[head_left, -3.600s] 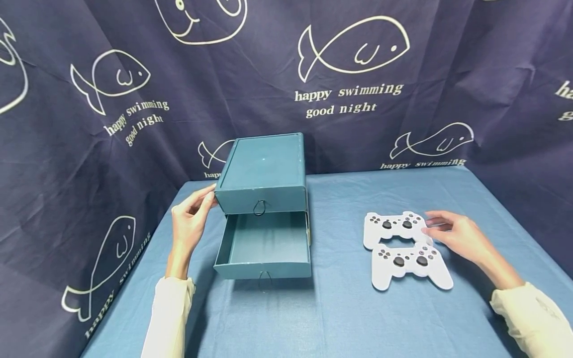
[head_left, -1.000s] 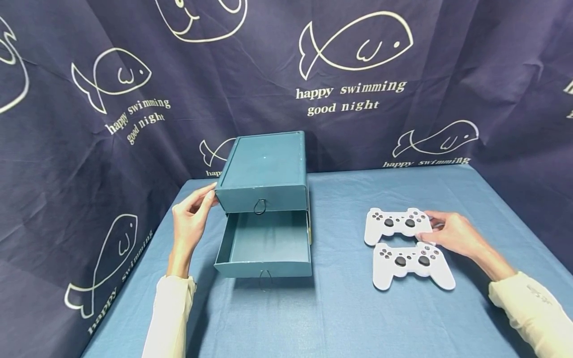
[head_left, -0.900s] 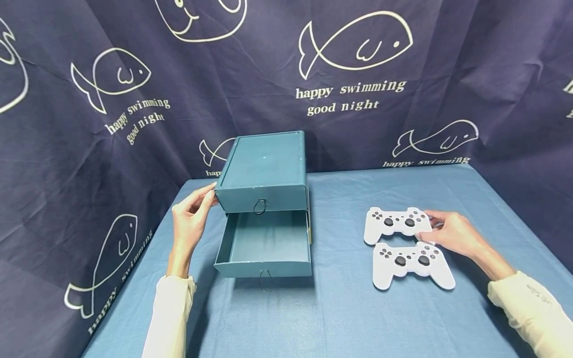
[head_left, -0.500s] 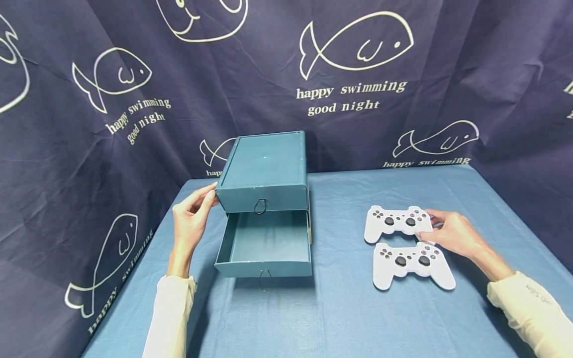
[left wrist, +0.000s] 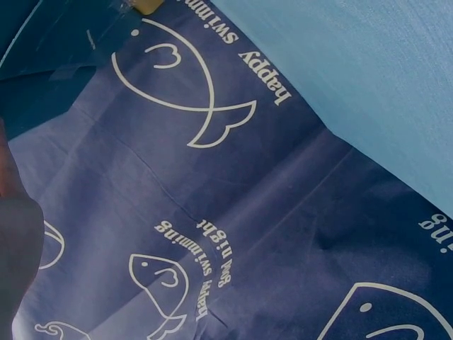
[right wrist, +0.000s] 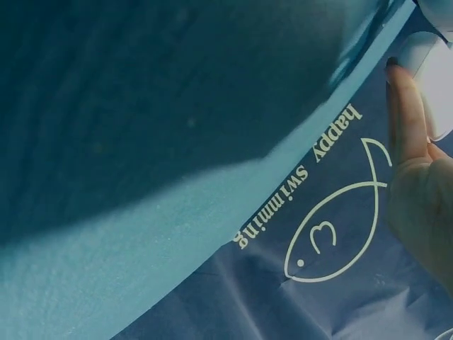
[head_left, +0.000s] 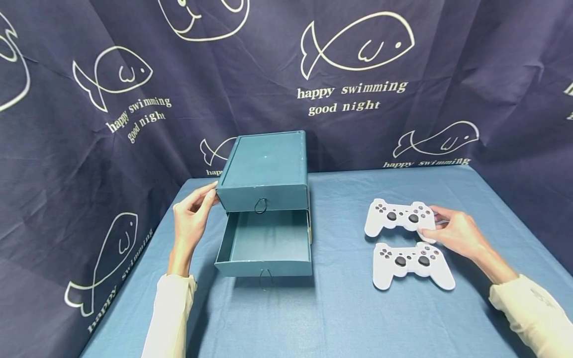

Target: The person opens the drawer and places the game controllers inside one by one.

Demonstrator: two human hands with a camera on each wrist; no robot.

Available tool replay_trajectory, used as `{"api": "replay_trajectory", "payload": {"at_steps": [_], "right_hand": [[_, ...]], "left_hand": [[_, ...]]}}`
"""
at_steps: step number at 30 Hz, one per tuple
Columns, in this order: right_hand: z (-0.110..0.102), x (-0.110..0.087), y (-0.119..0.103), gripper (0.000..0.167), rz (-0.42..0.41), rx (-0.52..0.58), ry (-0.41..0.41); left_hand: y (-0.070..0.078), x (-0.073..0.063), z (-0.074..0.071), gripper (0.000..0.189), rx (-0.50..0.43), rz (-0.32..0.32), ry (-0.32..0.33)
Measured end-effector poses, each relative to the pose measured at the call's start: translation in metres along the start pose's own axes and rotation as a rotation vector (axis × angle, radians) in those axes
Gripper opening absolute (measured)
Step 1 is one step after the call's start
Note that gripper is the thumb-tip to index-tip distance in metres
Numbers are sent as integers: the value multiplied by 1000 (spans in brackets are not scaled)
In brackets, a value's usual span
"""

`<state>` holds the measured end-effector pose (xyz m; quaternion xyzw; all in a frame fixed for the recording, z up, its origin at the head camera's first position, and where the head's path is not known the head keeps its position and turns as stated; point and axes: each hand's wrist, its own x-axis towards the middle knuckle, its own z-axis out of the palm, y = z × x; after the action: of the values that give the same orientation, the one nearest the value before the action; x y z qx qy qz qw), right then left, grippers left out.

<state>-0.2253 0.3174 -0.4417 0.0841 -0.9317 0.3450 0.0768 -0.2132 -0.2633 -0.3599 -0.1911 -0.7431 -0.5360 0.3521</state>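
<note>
The controllers (head_left: 412, 259) are white, the drawer box (head_left: 268, 161) teal, the tabletop (head_left: 353, 318) blue; pale fish outlines (head_left: 364, 60) cover the navy curtain (head_left: 257, 89).

The cabinet (head_left: 268, 161) stands left on the table (head_left: 344, 308), its lower drawer (head_left: 268, 269) jutting near. Right of it, the far controller (head_left: 402, 220) is just beyond the near controller (head_left: 412, 262). A curtain (head_left: 250, 94) hangs behind.

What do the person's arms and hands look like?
The left sleeve and right sleeve are pale cream and end near the wrists. The right one looks wrinkled, with a faint greyish mark too blurred to make out. The left hand and right hand wear no gloves.
</note>
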Motion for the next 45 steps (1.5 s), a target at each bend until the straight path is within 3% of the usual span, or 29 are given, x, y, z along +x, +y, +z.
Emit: {"api": "replay_trajectory", "payload": {"at_steps": [22, 45], "right_hand": [[-7, -13, -22, 74, 23, 5, 40], [-1, -27, -67, 73, -24, 115, 38]], "left_hand": [[1, 0, 0, 24, 18, -9, 2], [2, -1, 0, 24, 0, -6, 0]]}}
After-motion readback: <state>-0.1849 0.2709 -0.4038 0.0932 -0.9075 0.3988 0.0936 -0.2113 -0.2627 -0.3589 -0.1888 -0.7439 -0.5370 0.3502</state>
